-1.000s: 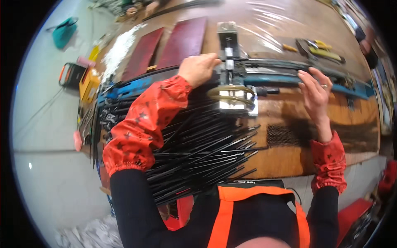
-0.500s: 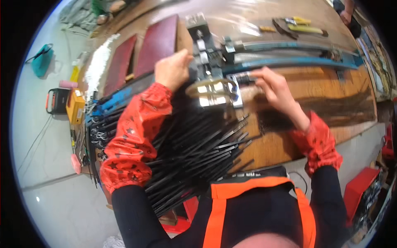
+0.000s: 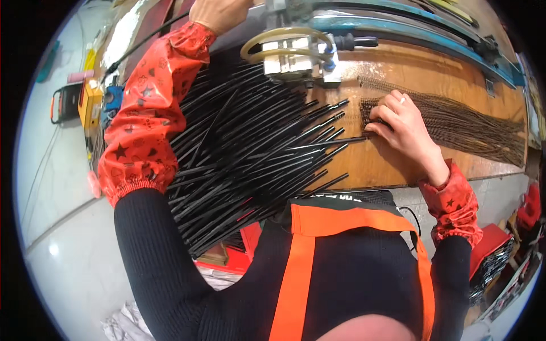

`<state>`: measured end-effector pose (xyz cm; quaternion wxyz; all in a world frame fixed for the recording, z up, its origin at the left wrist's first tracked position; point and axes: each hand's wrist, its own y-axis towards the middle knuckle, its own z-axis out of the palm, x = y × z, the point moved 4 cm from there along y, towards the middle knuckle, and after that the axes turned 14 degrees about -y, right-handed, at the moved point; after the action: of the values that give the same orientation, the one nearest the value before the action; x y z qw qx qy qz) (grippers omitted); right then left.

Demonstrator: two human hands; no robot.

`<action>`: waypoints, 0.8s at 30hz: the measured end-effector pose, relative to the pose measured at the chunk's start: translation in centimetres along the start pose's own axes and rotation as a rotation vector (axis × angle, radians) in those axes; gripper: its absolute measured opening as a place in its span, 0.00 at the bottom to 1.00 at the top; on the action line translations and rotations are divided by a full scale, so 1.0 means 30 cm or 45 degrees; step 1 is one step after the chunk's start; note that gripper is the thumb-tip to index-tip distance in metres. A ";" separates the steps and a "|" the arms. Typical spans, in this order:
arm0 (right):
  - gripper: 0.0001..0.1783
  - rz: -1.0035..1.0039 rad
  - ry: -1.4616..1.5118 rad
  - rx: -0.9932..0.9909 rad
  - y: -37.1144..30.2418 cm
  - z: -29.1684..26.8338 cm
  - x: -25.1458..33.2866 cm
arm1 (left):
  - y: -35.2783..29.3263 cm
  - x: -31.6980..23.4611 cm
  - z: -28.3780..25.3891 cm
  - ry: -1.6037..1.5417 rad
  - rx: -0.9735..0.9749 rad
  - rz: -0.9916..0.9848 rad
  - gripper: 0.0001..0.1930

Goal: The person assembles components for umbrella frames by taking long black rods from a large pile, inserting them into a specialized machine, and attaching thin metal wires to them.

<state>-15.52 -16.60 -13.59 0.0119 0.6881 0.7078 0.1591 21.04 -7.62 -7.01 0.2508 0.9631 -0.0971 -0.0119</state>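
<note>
Black rods lie in a loose heap across the desk, many of their ends pointing right. Brown springs, long and thin, form a flat bundle on the wood further right. At the bundle's left end is the right hand, fingers curled in over the coil tips; whether its grip has pinched a spring, I cannot tell. Near the upper edge, the left hand is bent beside a single dark rod slanting down to the left; its grip is too hidden to say whether it grasps that rod. Between the hands sits a shiny metal block with a yellowish hose looped around it, next to a blue rail.

Judging by the supply, much is left: plenty of springs are in the bundle. The present round seems at its picking-up stage. Which heaped rods are finished, if any, is unclear.
</note>
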 end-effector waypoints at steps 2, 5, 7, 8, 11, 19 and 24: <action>0.12 0.001 0.020 0.057 0.006 0.002 -0.006 | -0.034 0.067 -0.008 0.108 0.129 -0.101 0.09; 0.11 -0.103 0.030 0.073 0.090 -0.004 0.010 | -0.238 0.199 -0.073 0.022 -0.109 -0.146 0.12; 0.11 -0.091 0.064 0.109 0.101 -0.001 -0.018 | -0.209 0.101 -0.084 0.091 -0.172 -0.103 0.13; 0.11 -0.034 0.125 0.110 0.100 -0.002 -0.037 | -0.200 0.038 -0.077 0.184 -0.197 -0.229 0.12; 0.10 0.138 0.318 0.147 0.079 -0.022 -0.053 | -0.274 -0.300 -0.203 0.159 0.172 -0.600 0.07; 0.08 0.535 0.550 0.138 0.086 0.022 -0.056 | -0.514 -0.803 -0.180 -0.177 0.049 -1.205 0.07; 0.11 0.350 0.379 0.304 0.076 -0.028 -0.016 | -0.393 -0.757 -0.189 -0.391 0.120 -1.066 0.03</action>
<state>-13.48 -17.24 -12.33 -0.1959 0.7434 0.6153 0.1741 1.32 9.57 -8.37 0.1630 0.9168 0.2647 -0.2507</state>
